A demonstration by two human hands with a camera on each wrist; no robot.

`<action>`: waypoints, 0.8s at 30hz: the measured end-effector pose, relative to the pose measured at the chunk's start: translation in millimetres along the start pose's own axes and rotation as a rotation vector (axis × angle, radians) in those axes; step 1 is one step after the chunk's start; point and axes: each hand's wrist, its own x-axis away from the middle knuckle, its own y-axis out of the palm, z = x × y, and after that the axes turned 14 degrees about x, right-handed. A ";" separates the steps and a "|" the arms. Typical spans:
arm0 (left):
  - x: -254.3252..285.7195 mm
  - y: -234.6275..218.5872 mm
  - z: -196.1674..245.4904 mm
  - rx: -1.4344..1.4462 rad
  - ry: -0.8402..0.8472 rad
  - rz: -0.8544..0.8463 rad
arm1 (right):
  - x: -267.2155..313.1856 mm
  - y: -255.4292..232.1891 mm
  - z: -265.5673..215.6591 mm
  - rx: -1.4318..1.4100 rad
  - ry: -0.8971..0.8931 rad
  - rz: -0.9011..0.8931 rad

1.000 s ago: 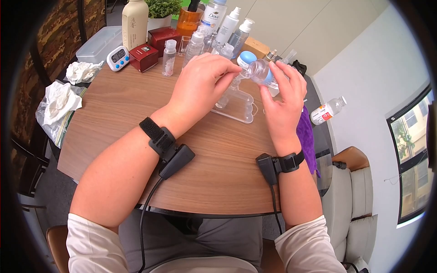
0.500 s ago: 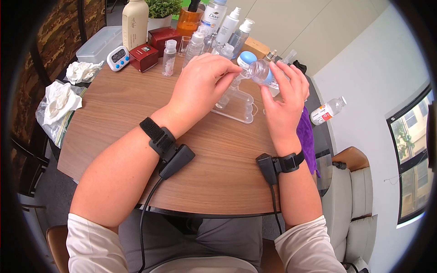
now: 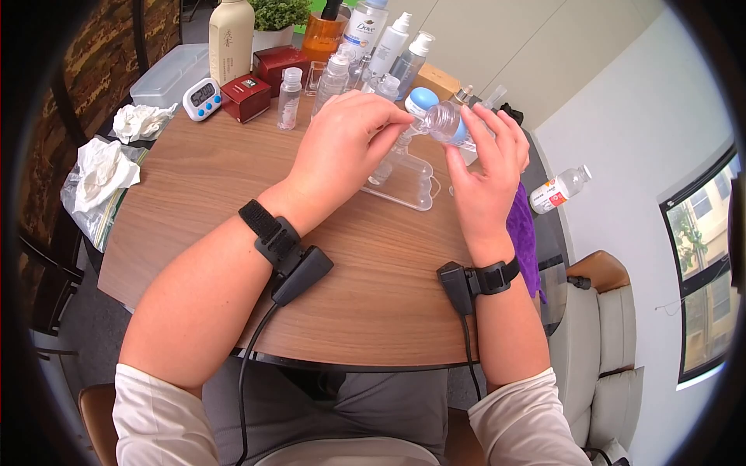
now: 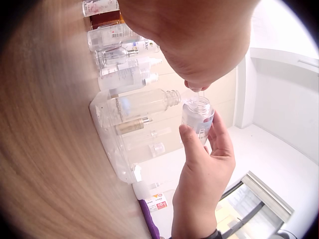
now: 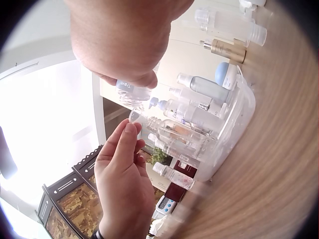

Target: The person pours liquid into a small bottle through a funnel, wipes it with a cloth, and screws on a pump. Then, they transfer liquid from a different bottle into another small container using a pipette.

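Observation:
My right hand [image 3: 489, 167] grips a small clear bottle [image 3: 443, 123] with a blue label, tipped over so its open mouth faces left. Thumb and fingertips of my left hand [image 3: 342, 140] pinch a small clear funnel [image 5: 135, 115] right at that mouth. Below the funnel, a larger clear bottle [image 4: 142, 105] stands upright and uncapped, its threaded neck close under the funnel. This bottle stands in a shallow clear tray [image 3: 420, 194] with a wavy edge. In the head view my left hand hides part of the standing bottle.
Toiletry bottles crowd the back, including a Dove bottle [image 3: 365, 29], a beige bottle [image 3: 231, 43] and a small clear bottle [image 3: 288, 101]. Red boxes [image 3: 245, 99] and a timer [image 3: 203, 101] stand back left. A purple cloth [image 3: 523, 241] and labelled bottle [image 3: 553, 193] lie right.
The tipped bottle and my right hand have shifted very slightly to the right. My left hand stays in place at the funnel.

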 end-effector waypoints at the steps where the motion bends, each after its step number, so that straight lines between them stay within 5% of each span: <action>1: -0.1 -0.1 0.1 0.000 0.000 0.000 | -0.2 -0.1 -0.2 0.000 0.000 0.000; 24: 0.1 0.4 0.4 -0.012 -0.012 -0.006 | 0.3 1.1 0.4 0.007 -0.004 0.005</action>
